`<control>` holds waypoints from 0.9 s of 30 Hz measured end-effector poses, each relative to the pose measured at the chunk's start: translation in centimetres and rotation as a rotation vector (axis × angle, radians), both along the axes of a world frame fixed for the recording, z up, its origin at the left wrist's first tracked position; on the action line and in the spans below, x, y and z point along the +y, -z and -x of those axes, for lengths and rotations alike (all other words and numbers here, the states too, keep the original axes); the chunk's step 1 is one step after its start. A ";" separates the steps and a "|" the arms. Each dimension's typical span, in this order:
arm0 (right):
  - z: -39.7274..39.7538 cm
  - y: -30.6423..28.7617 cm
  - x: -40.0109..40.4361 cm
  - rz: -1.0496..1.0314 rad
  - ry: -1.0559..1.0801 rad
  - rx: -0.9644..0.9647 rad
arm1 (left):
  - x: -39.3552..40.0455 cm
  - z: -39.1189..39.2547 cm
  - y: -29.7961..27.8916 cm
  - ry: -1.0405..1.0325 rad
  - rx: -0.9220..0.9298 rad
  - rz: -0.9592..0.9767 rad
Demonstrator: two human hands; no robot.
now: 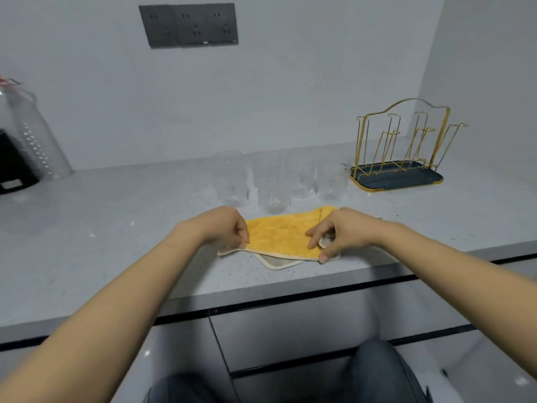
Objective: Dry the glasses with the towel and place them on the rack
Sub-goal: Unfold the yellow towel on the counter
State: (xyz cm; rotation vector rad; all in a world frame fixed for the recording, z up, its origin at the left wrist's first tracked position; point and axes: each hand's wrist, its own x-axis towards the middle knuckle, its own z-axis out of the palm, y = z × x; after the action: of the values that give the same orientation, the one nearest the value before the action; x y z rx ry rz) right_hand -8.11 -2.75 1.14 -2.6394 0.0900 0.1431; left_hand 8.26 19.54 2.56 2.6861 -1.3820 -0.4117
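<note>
A yellow towel with a cream border lies flat on the grey counter near its front edge. My left hand pinches the towel's left edge. My right hand pinches its right edge, where a corner is folded over. Behind the towel stand several clear glasses in a row, upright and blurred. A gold wire rack on a dark blue tray stands at the back right, with no glass on its pegs.
A clear plastic jug and a black appliance stand at the far left. A dark socket panel is on the wall. The counter's front edge runs below the towel, with drawers underneath.
</note>
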 end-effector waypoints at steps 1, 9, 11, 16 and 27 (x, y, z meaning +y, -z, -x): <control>-0.1 -0.1 0.1 0.004 -0.010 0.015 | 0.4 -0.2 0.0 -0.011 0.002 0.002; -0.7 -0.5 -1.5 0.062 0.194 -0.152 | 1.0 -1.0 0.2 -0.055 0.065 0.065; -1.1 -1.0 -2.3 0.042 0.279 -0.191 | 0.5 -1.4 -0.4 -0.070 0.104 0.087; -3.6 -3.0 -4.5 -0.199 0.588 -0.346 | -0.7 -2.7 -2.5 -0.123 0.161 0.184; -2.8 -2.2 -6.6 -0.555 0.720 -0.550 | -3.9 -0.4 -1.4 0.019 0.391 0.169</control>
State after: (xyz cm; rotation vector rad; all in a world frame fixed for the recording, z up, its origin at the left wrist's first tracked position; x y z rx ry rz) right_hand -5.28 -9.38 3.34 -1.8700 0.6839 -0.6890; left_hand 8.63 15.64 3.96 2.3012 -1.2633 -0.7392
